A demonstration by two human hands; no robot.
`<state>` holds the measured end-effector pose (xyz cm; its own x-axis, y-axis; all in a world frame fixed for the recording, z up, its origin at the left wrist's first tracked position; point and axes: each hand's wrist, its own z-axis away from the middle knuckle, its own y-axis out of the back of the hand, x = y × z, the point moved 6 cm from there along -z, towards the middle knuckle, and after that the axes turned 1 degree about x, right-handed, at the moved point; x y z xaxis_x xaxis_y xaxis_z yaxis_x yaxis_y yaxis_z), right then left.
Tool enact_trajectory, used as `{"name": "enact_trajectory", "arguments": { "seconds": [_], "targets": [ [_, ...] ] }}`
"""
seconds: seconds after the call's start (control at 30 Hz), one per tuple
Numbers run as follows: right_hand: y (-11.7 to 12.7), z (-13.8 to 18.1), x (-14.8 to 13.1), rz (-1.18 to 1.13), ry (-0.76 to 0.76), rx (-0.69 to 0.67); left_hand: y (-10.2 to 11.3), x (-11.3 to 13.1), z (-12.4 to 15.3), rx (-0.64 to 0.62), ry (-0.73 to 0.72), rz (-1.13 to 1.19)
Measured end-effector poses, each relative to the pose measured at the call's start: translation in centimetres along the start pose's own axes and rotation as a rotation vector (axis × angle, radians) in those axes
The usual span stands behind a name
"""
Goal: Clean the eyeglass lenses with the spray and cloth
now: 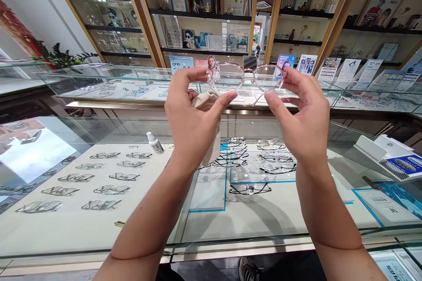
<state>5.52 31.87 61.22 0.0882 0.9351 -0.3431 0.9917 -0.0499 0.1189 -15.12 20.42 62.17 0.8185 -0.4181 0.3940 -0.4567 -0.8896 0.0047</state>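
Note:
A pair of eyeglasses (248,70) with thin pinkish rims and clear lenses is raised above the glass display case, held between both hands. My left hand (194,109) grips the frame's left end, its thumb below the left lens. A pale cleaning cloth (211,151) hangs from the same hand, partly hidden behind the palm and wrist. On the other side, my right hand (301,107) pinches the right end of the frame, with the thumb under the right lens.
Beneath my arms, a glass display case (158,232) holds rows of eyeglasses (104,189). A small white spray bottle (154,143) stands on the left-middle part. At right sits a white-and-blue box (395,156). Another glass counter (128,90) and shelves (204,15) lie beyond.

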Motion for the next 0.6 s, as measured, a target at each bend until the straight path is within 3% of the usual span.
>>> {"name": "enact_trajectory", "arguments": {
  "seconds": [0.33,0.6],
  "targets": [
    [-0.58,0.05,0.7,-0.002,-0.019,-0.057,-0.03,-0.04,0.33,0.026,0.022,0.049],
    [-0.61,0.02,0.9,-0.051,-0.048,-0.077,0.28,0.61,0.18,0.061,-0.075,-0.055]
  ]
}}
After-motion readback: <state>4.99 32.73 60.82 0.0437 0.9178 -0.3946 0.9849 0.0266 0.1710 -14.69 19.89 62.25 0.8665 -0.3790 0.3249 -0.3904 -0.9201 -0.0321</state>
